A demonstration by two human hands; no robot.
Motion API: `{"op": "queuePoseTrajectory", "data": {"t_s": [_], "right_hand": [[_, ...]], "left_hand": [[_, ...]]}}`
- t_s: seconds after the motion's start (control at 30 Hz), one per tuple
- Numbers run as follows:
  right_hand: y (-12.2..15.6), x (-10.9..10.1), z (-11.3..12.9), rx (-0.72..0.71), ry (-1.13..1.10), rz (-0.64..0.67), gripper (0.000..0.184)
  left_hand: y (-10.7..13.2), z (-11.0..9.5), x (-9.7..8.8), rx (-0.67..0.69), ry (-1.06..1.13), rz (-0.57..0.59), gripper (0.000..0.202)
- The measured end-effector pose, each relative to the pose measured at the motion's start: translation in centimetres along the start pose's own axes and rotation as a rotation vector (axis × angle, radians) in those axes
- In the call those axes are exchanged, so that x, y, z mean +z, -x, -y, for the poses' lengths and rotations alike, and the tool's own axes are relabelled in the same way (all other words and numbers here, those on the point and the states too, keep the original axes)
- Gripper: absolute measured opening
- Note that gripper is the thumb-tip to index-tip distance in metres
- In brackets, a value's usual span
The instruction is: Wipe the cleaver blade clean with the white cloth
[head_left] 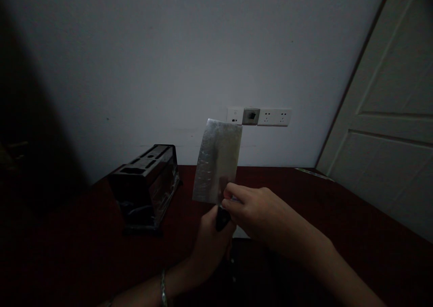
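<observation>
A cleaver [218,162] with a broad, scratched metal blade stands nearly upright in front of me. My left hand [211,239] is wrapped round its black handle. At the lower right of the blade, my right hand [250,208] is closed in a pinch, its fingertips against the metal just above the handle. A small pale bit shows between those fingers, too dark to name. To the left, a black knife block [150,180] with slots in its top stands on the dark red table [270,180]. Clear plastic film seems to cling to its side.
A row of sockets and a switch [259,116] is set in the pale wall [162,63] behind the table. A white panelled door [389,108] stands at the right. Something flat and white [241,233] lies partly hidden below my hands. The light is dim.
</observation>
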State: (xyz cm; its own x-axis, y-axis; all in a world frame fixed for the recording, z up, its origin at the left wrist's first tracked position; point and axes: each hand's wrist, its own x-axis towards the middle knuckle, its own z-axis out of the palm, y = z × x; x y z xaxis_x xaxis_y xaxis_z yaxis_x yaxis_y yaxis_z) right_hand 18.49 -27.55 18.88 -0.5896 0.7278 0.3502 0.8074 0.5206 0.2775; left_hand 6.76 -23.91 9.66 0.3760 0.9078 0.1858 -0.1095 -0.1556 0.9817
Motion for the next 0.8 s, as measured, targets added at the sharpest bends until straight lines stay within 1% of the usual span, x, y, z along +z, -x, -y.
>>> {"op": "queuePoseTrajectory", "data": {"t_s": [0.1,0.23,0.5,0.67,0.8], "right_hand": [[0.5,-0.2,-0.5,0.022,-0.027,-0.007,0.009],[0.5,-0.3,-0.5,0.024,-0.041,-0.022,0.011],[-0.5,0.3,0.8,-0.016,-0.002,-0.029,0.012],[-0.2,0.1,0.4,0.013,-0.019,0.003,0.01],[0.2,-0.3,-0.1,0.053,-0.022,0.027,0.008]], "left_hand": [[0.0,-0.4,0.0,-0.005,-0.027,-0.024,0.026],[-0.1,-0.7,0.0,-0.003,-0.046,-0.022,0.025],[-0.1,0.1,0.0,0.035,0.0,0.031,0.022],[0.0,0.1,0.0,-0.008,-0.003,0.029,0.024],[0.0,-0.4,0.0,-0.026,-0.028,-0.001,0.025]]}}
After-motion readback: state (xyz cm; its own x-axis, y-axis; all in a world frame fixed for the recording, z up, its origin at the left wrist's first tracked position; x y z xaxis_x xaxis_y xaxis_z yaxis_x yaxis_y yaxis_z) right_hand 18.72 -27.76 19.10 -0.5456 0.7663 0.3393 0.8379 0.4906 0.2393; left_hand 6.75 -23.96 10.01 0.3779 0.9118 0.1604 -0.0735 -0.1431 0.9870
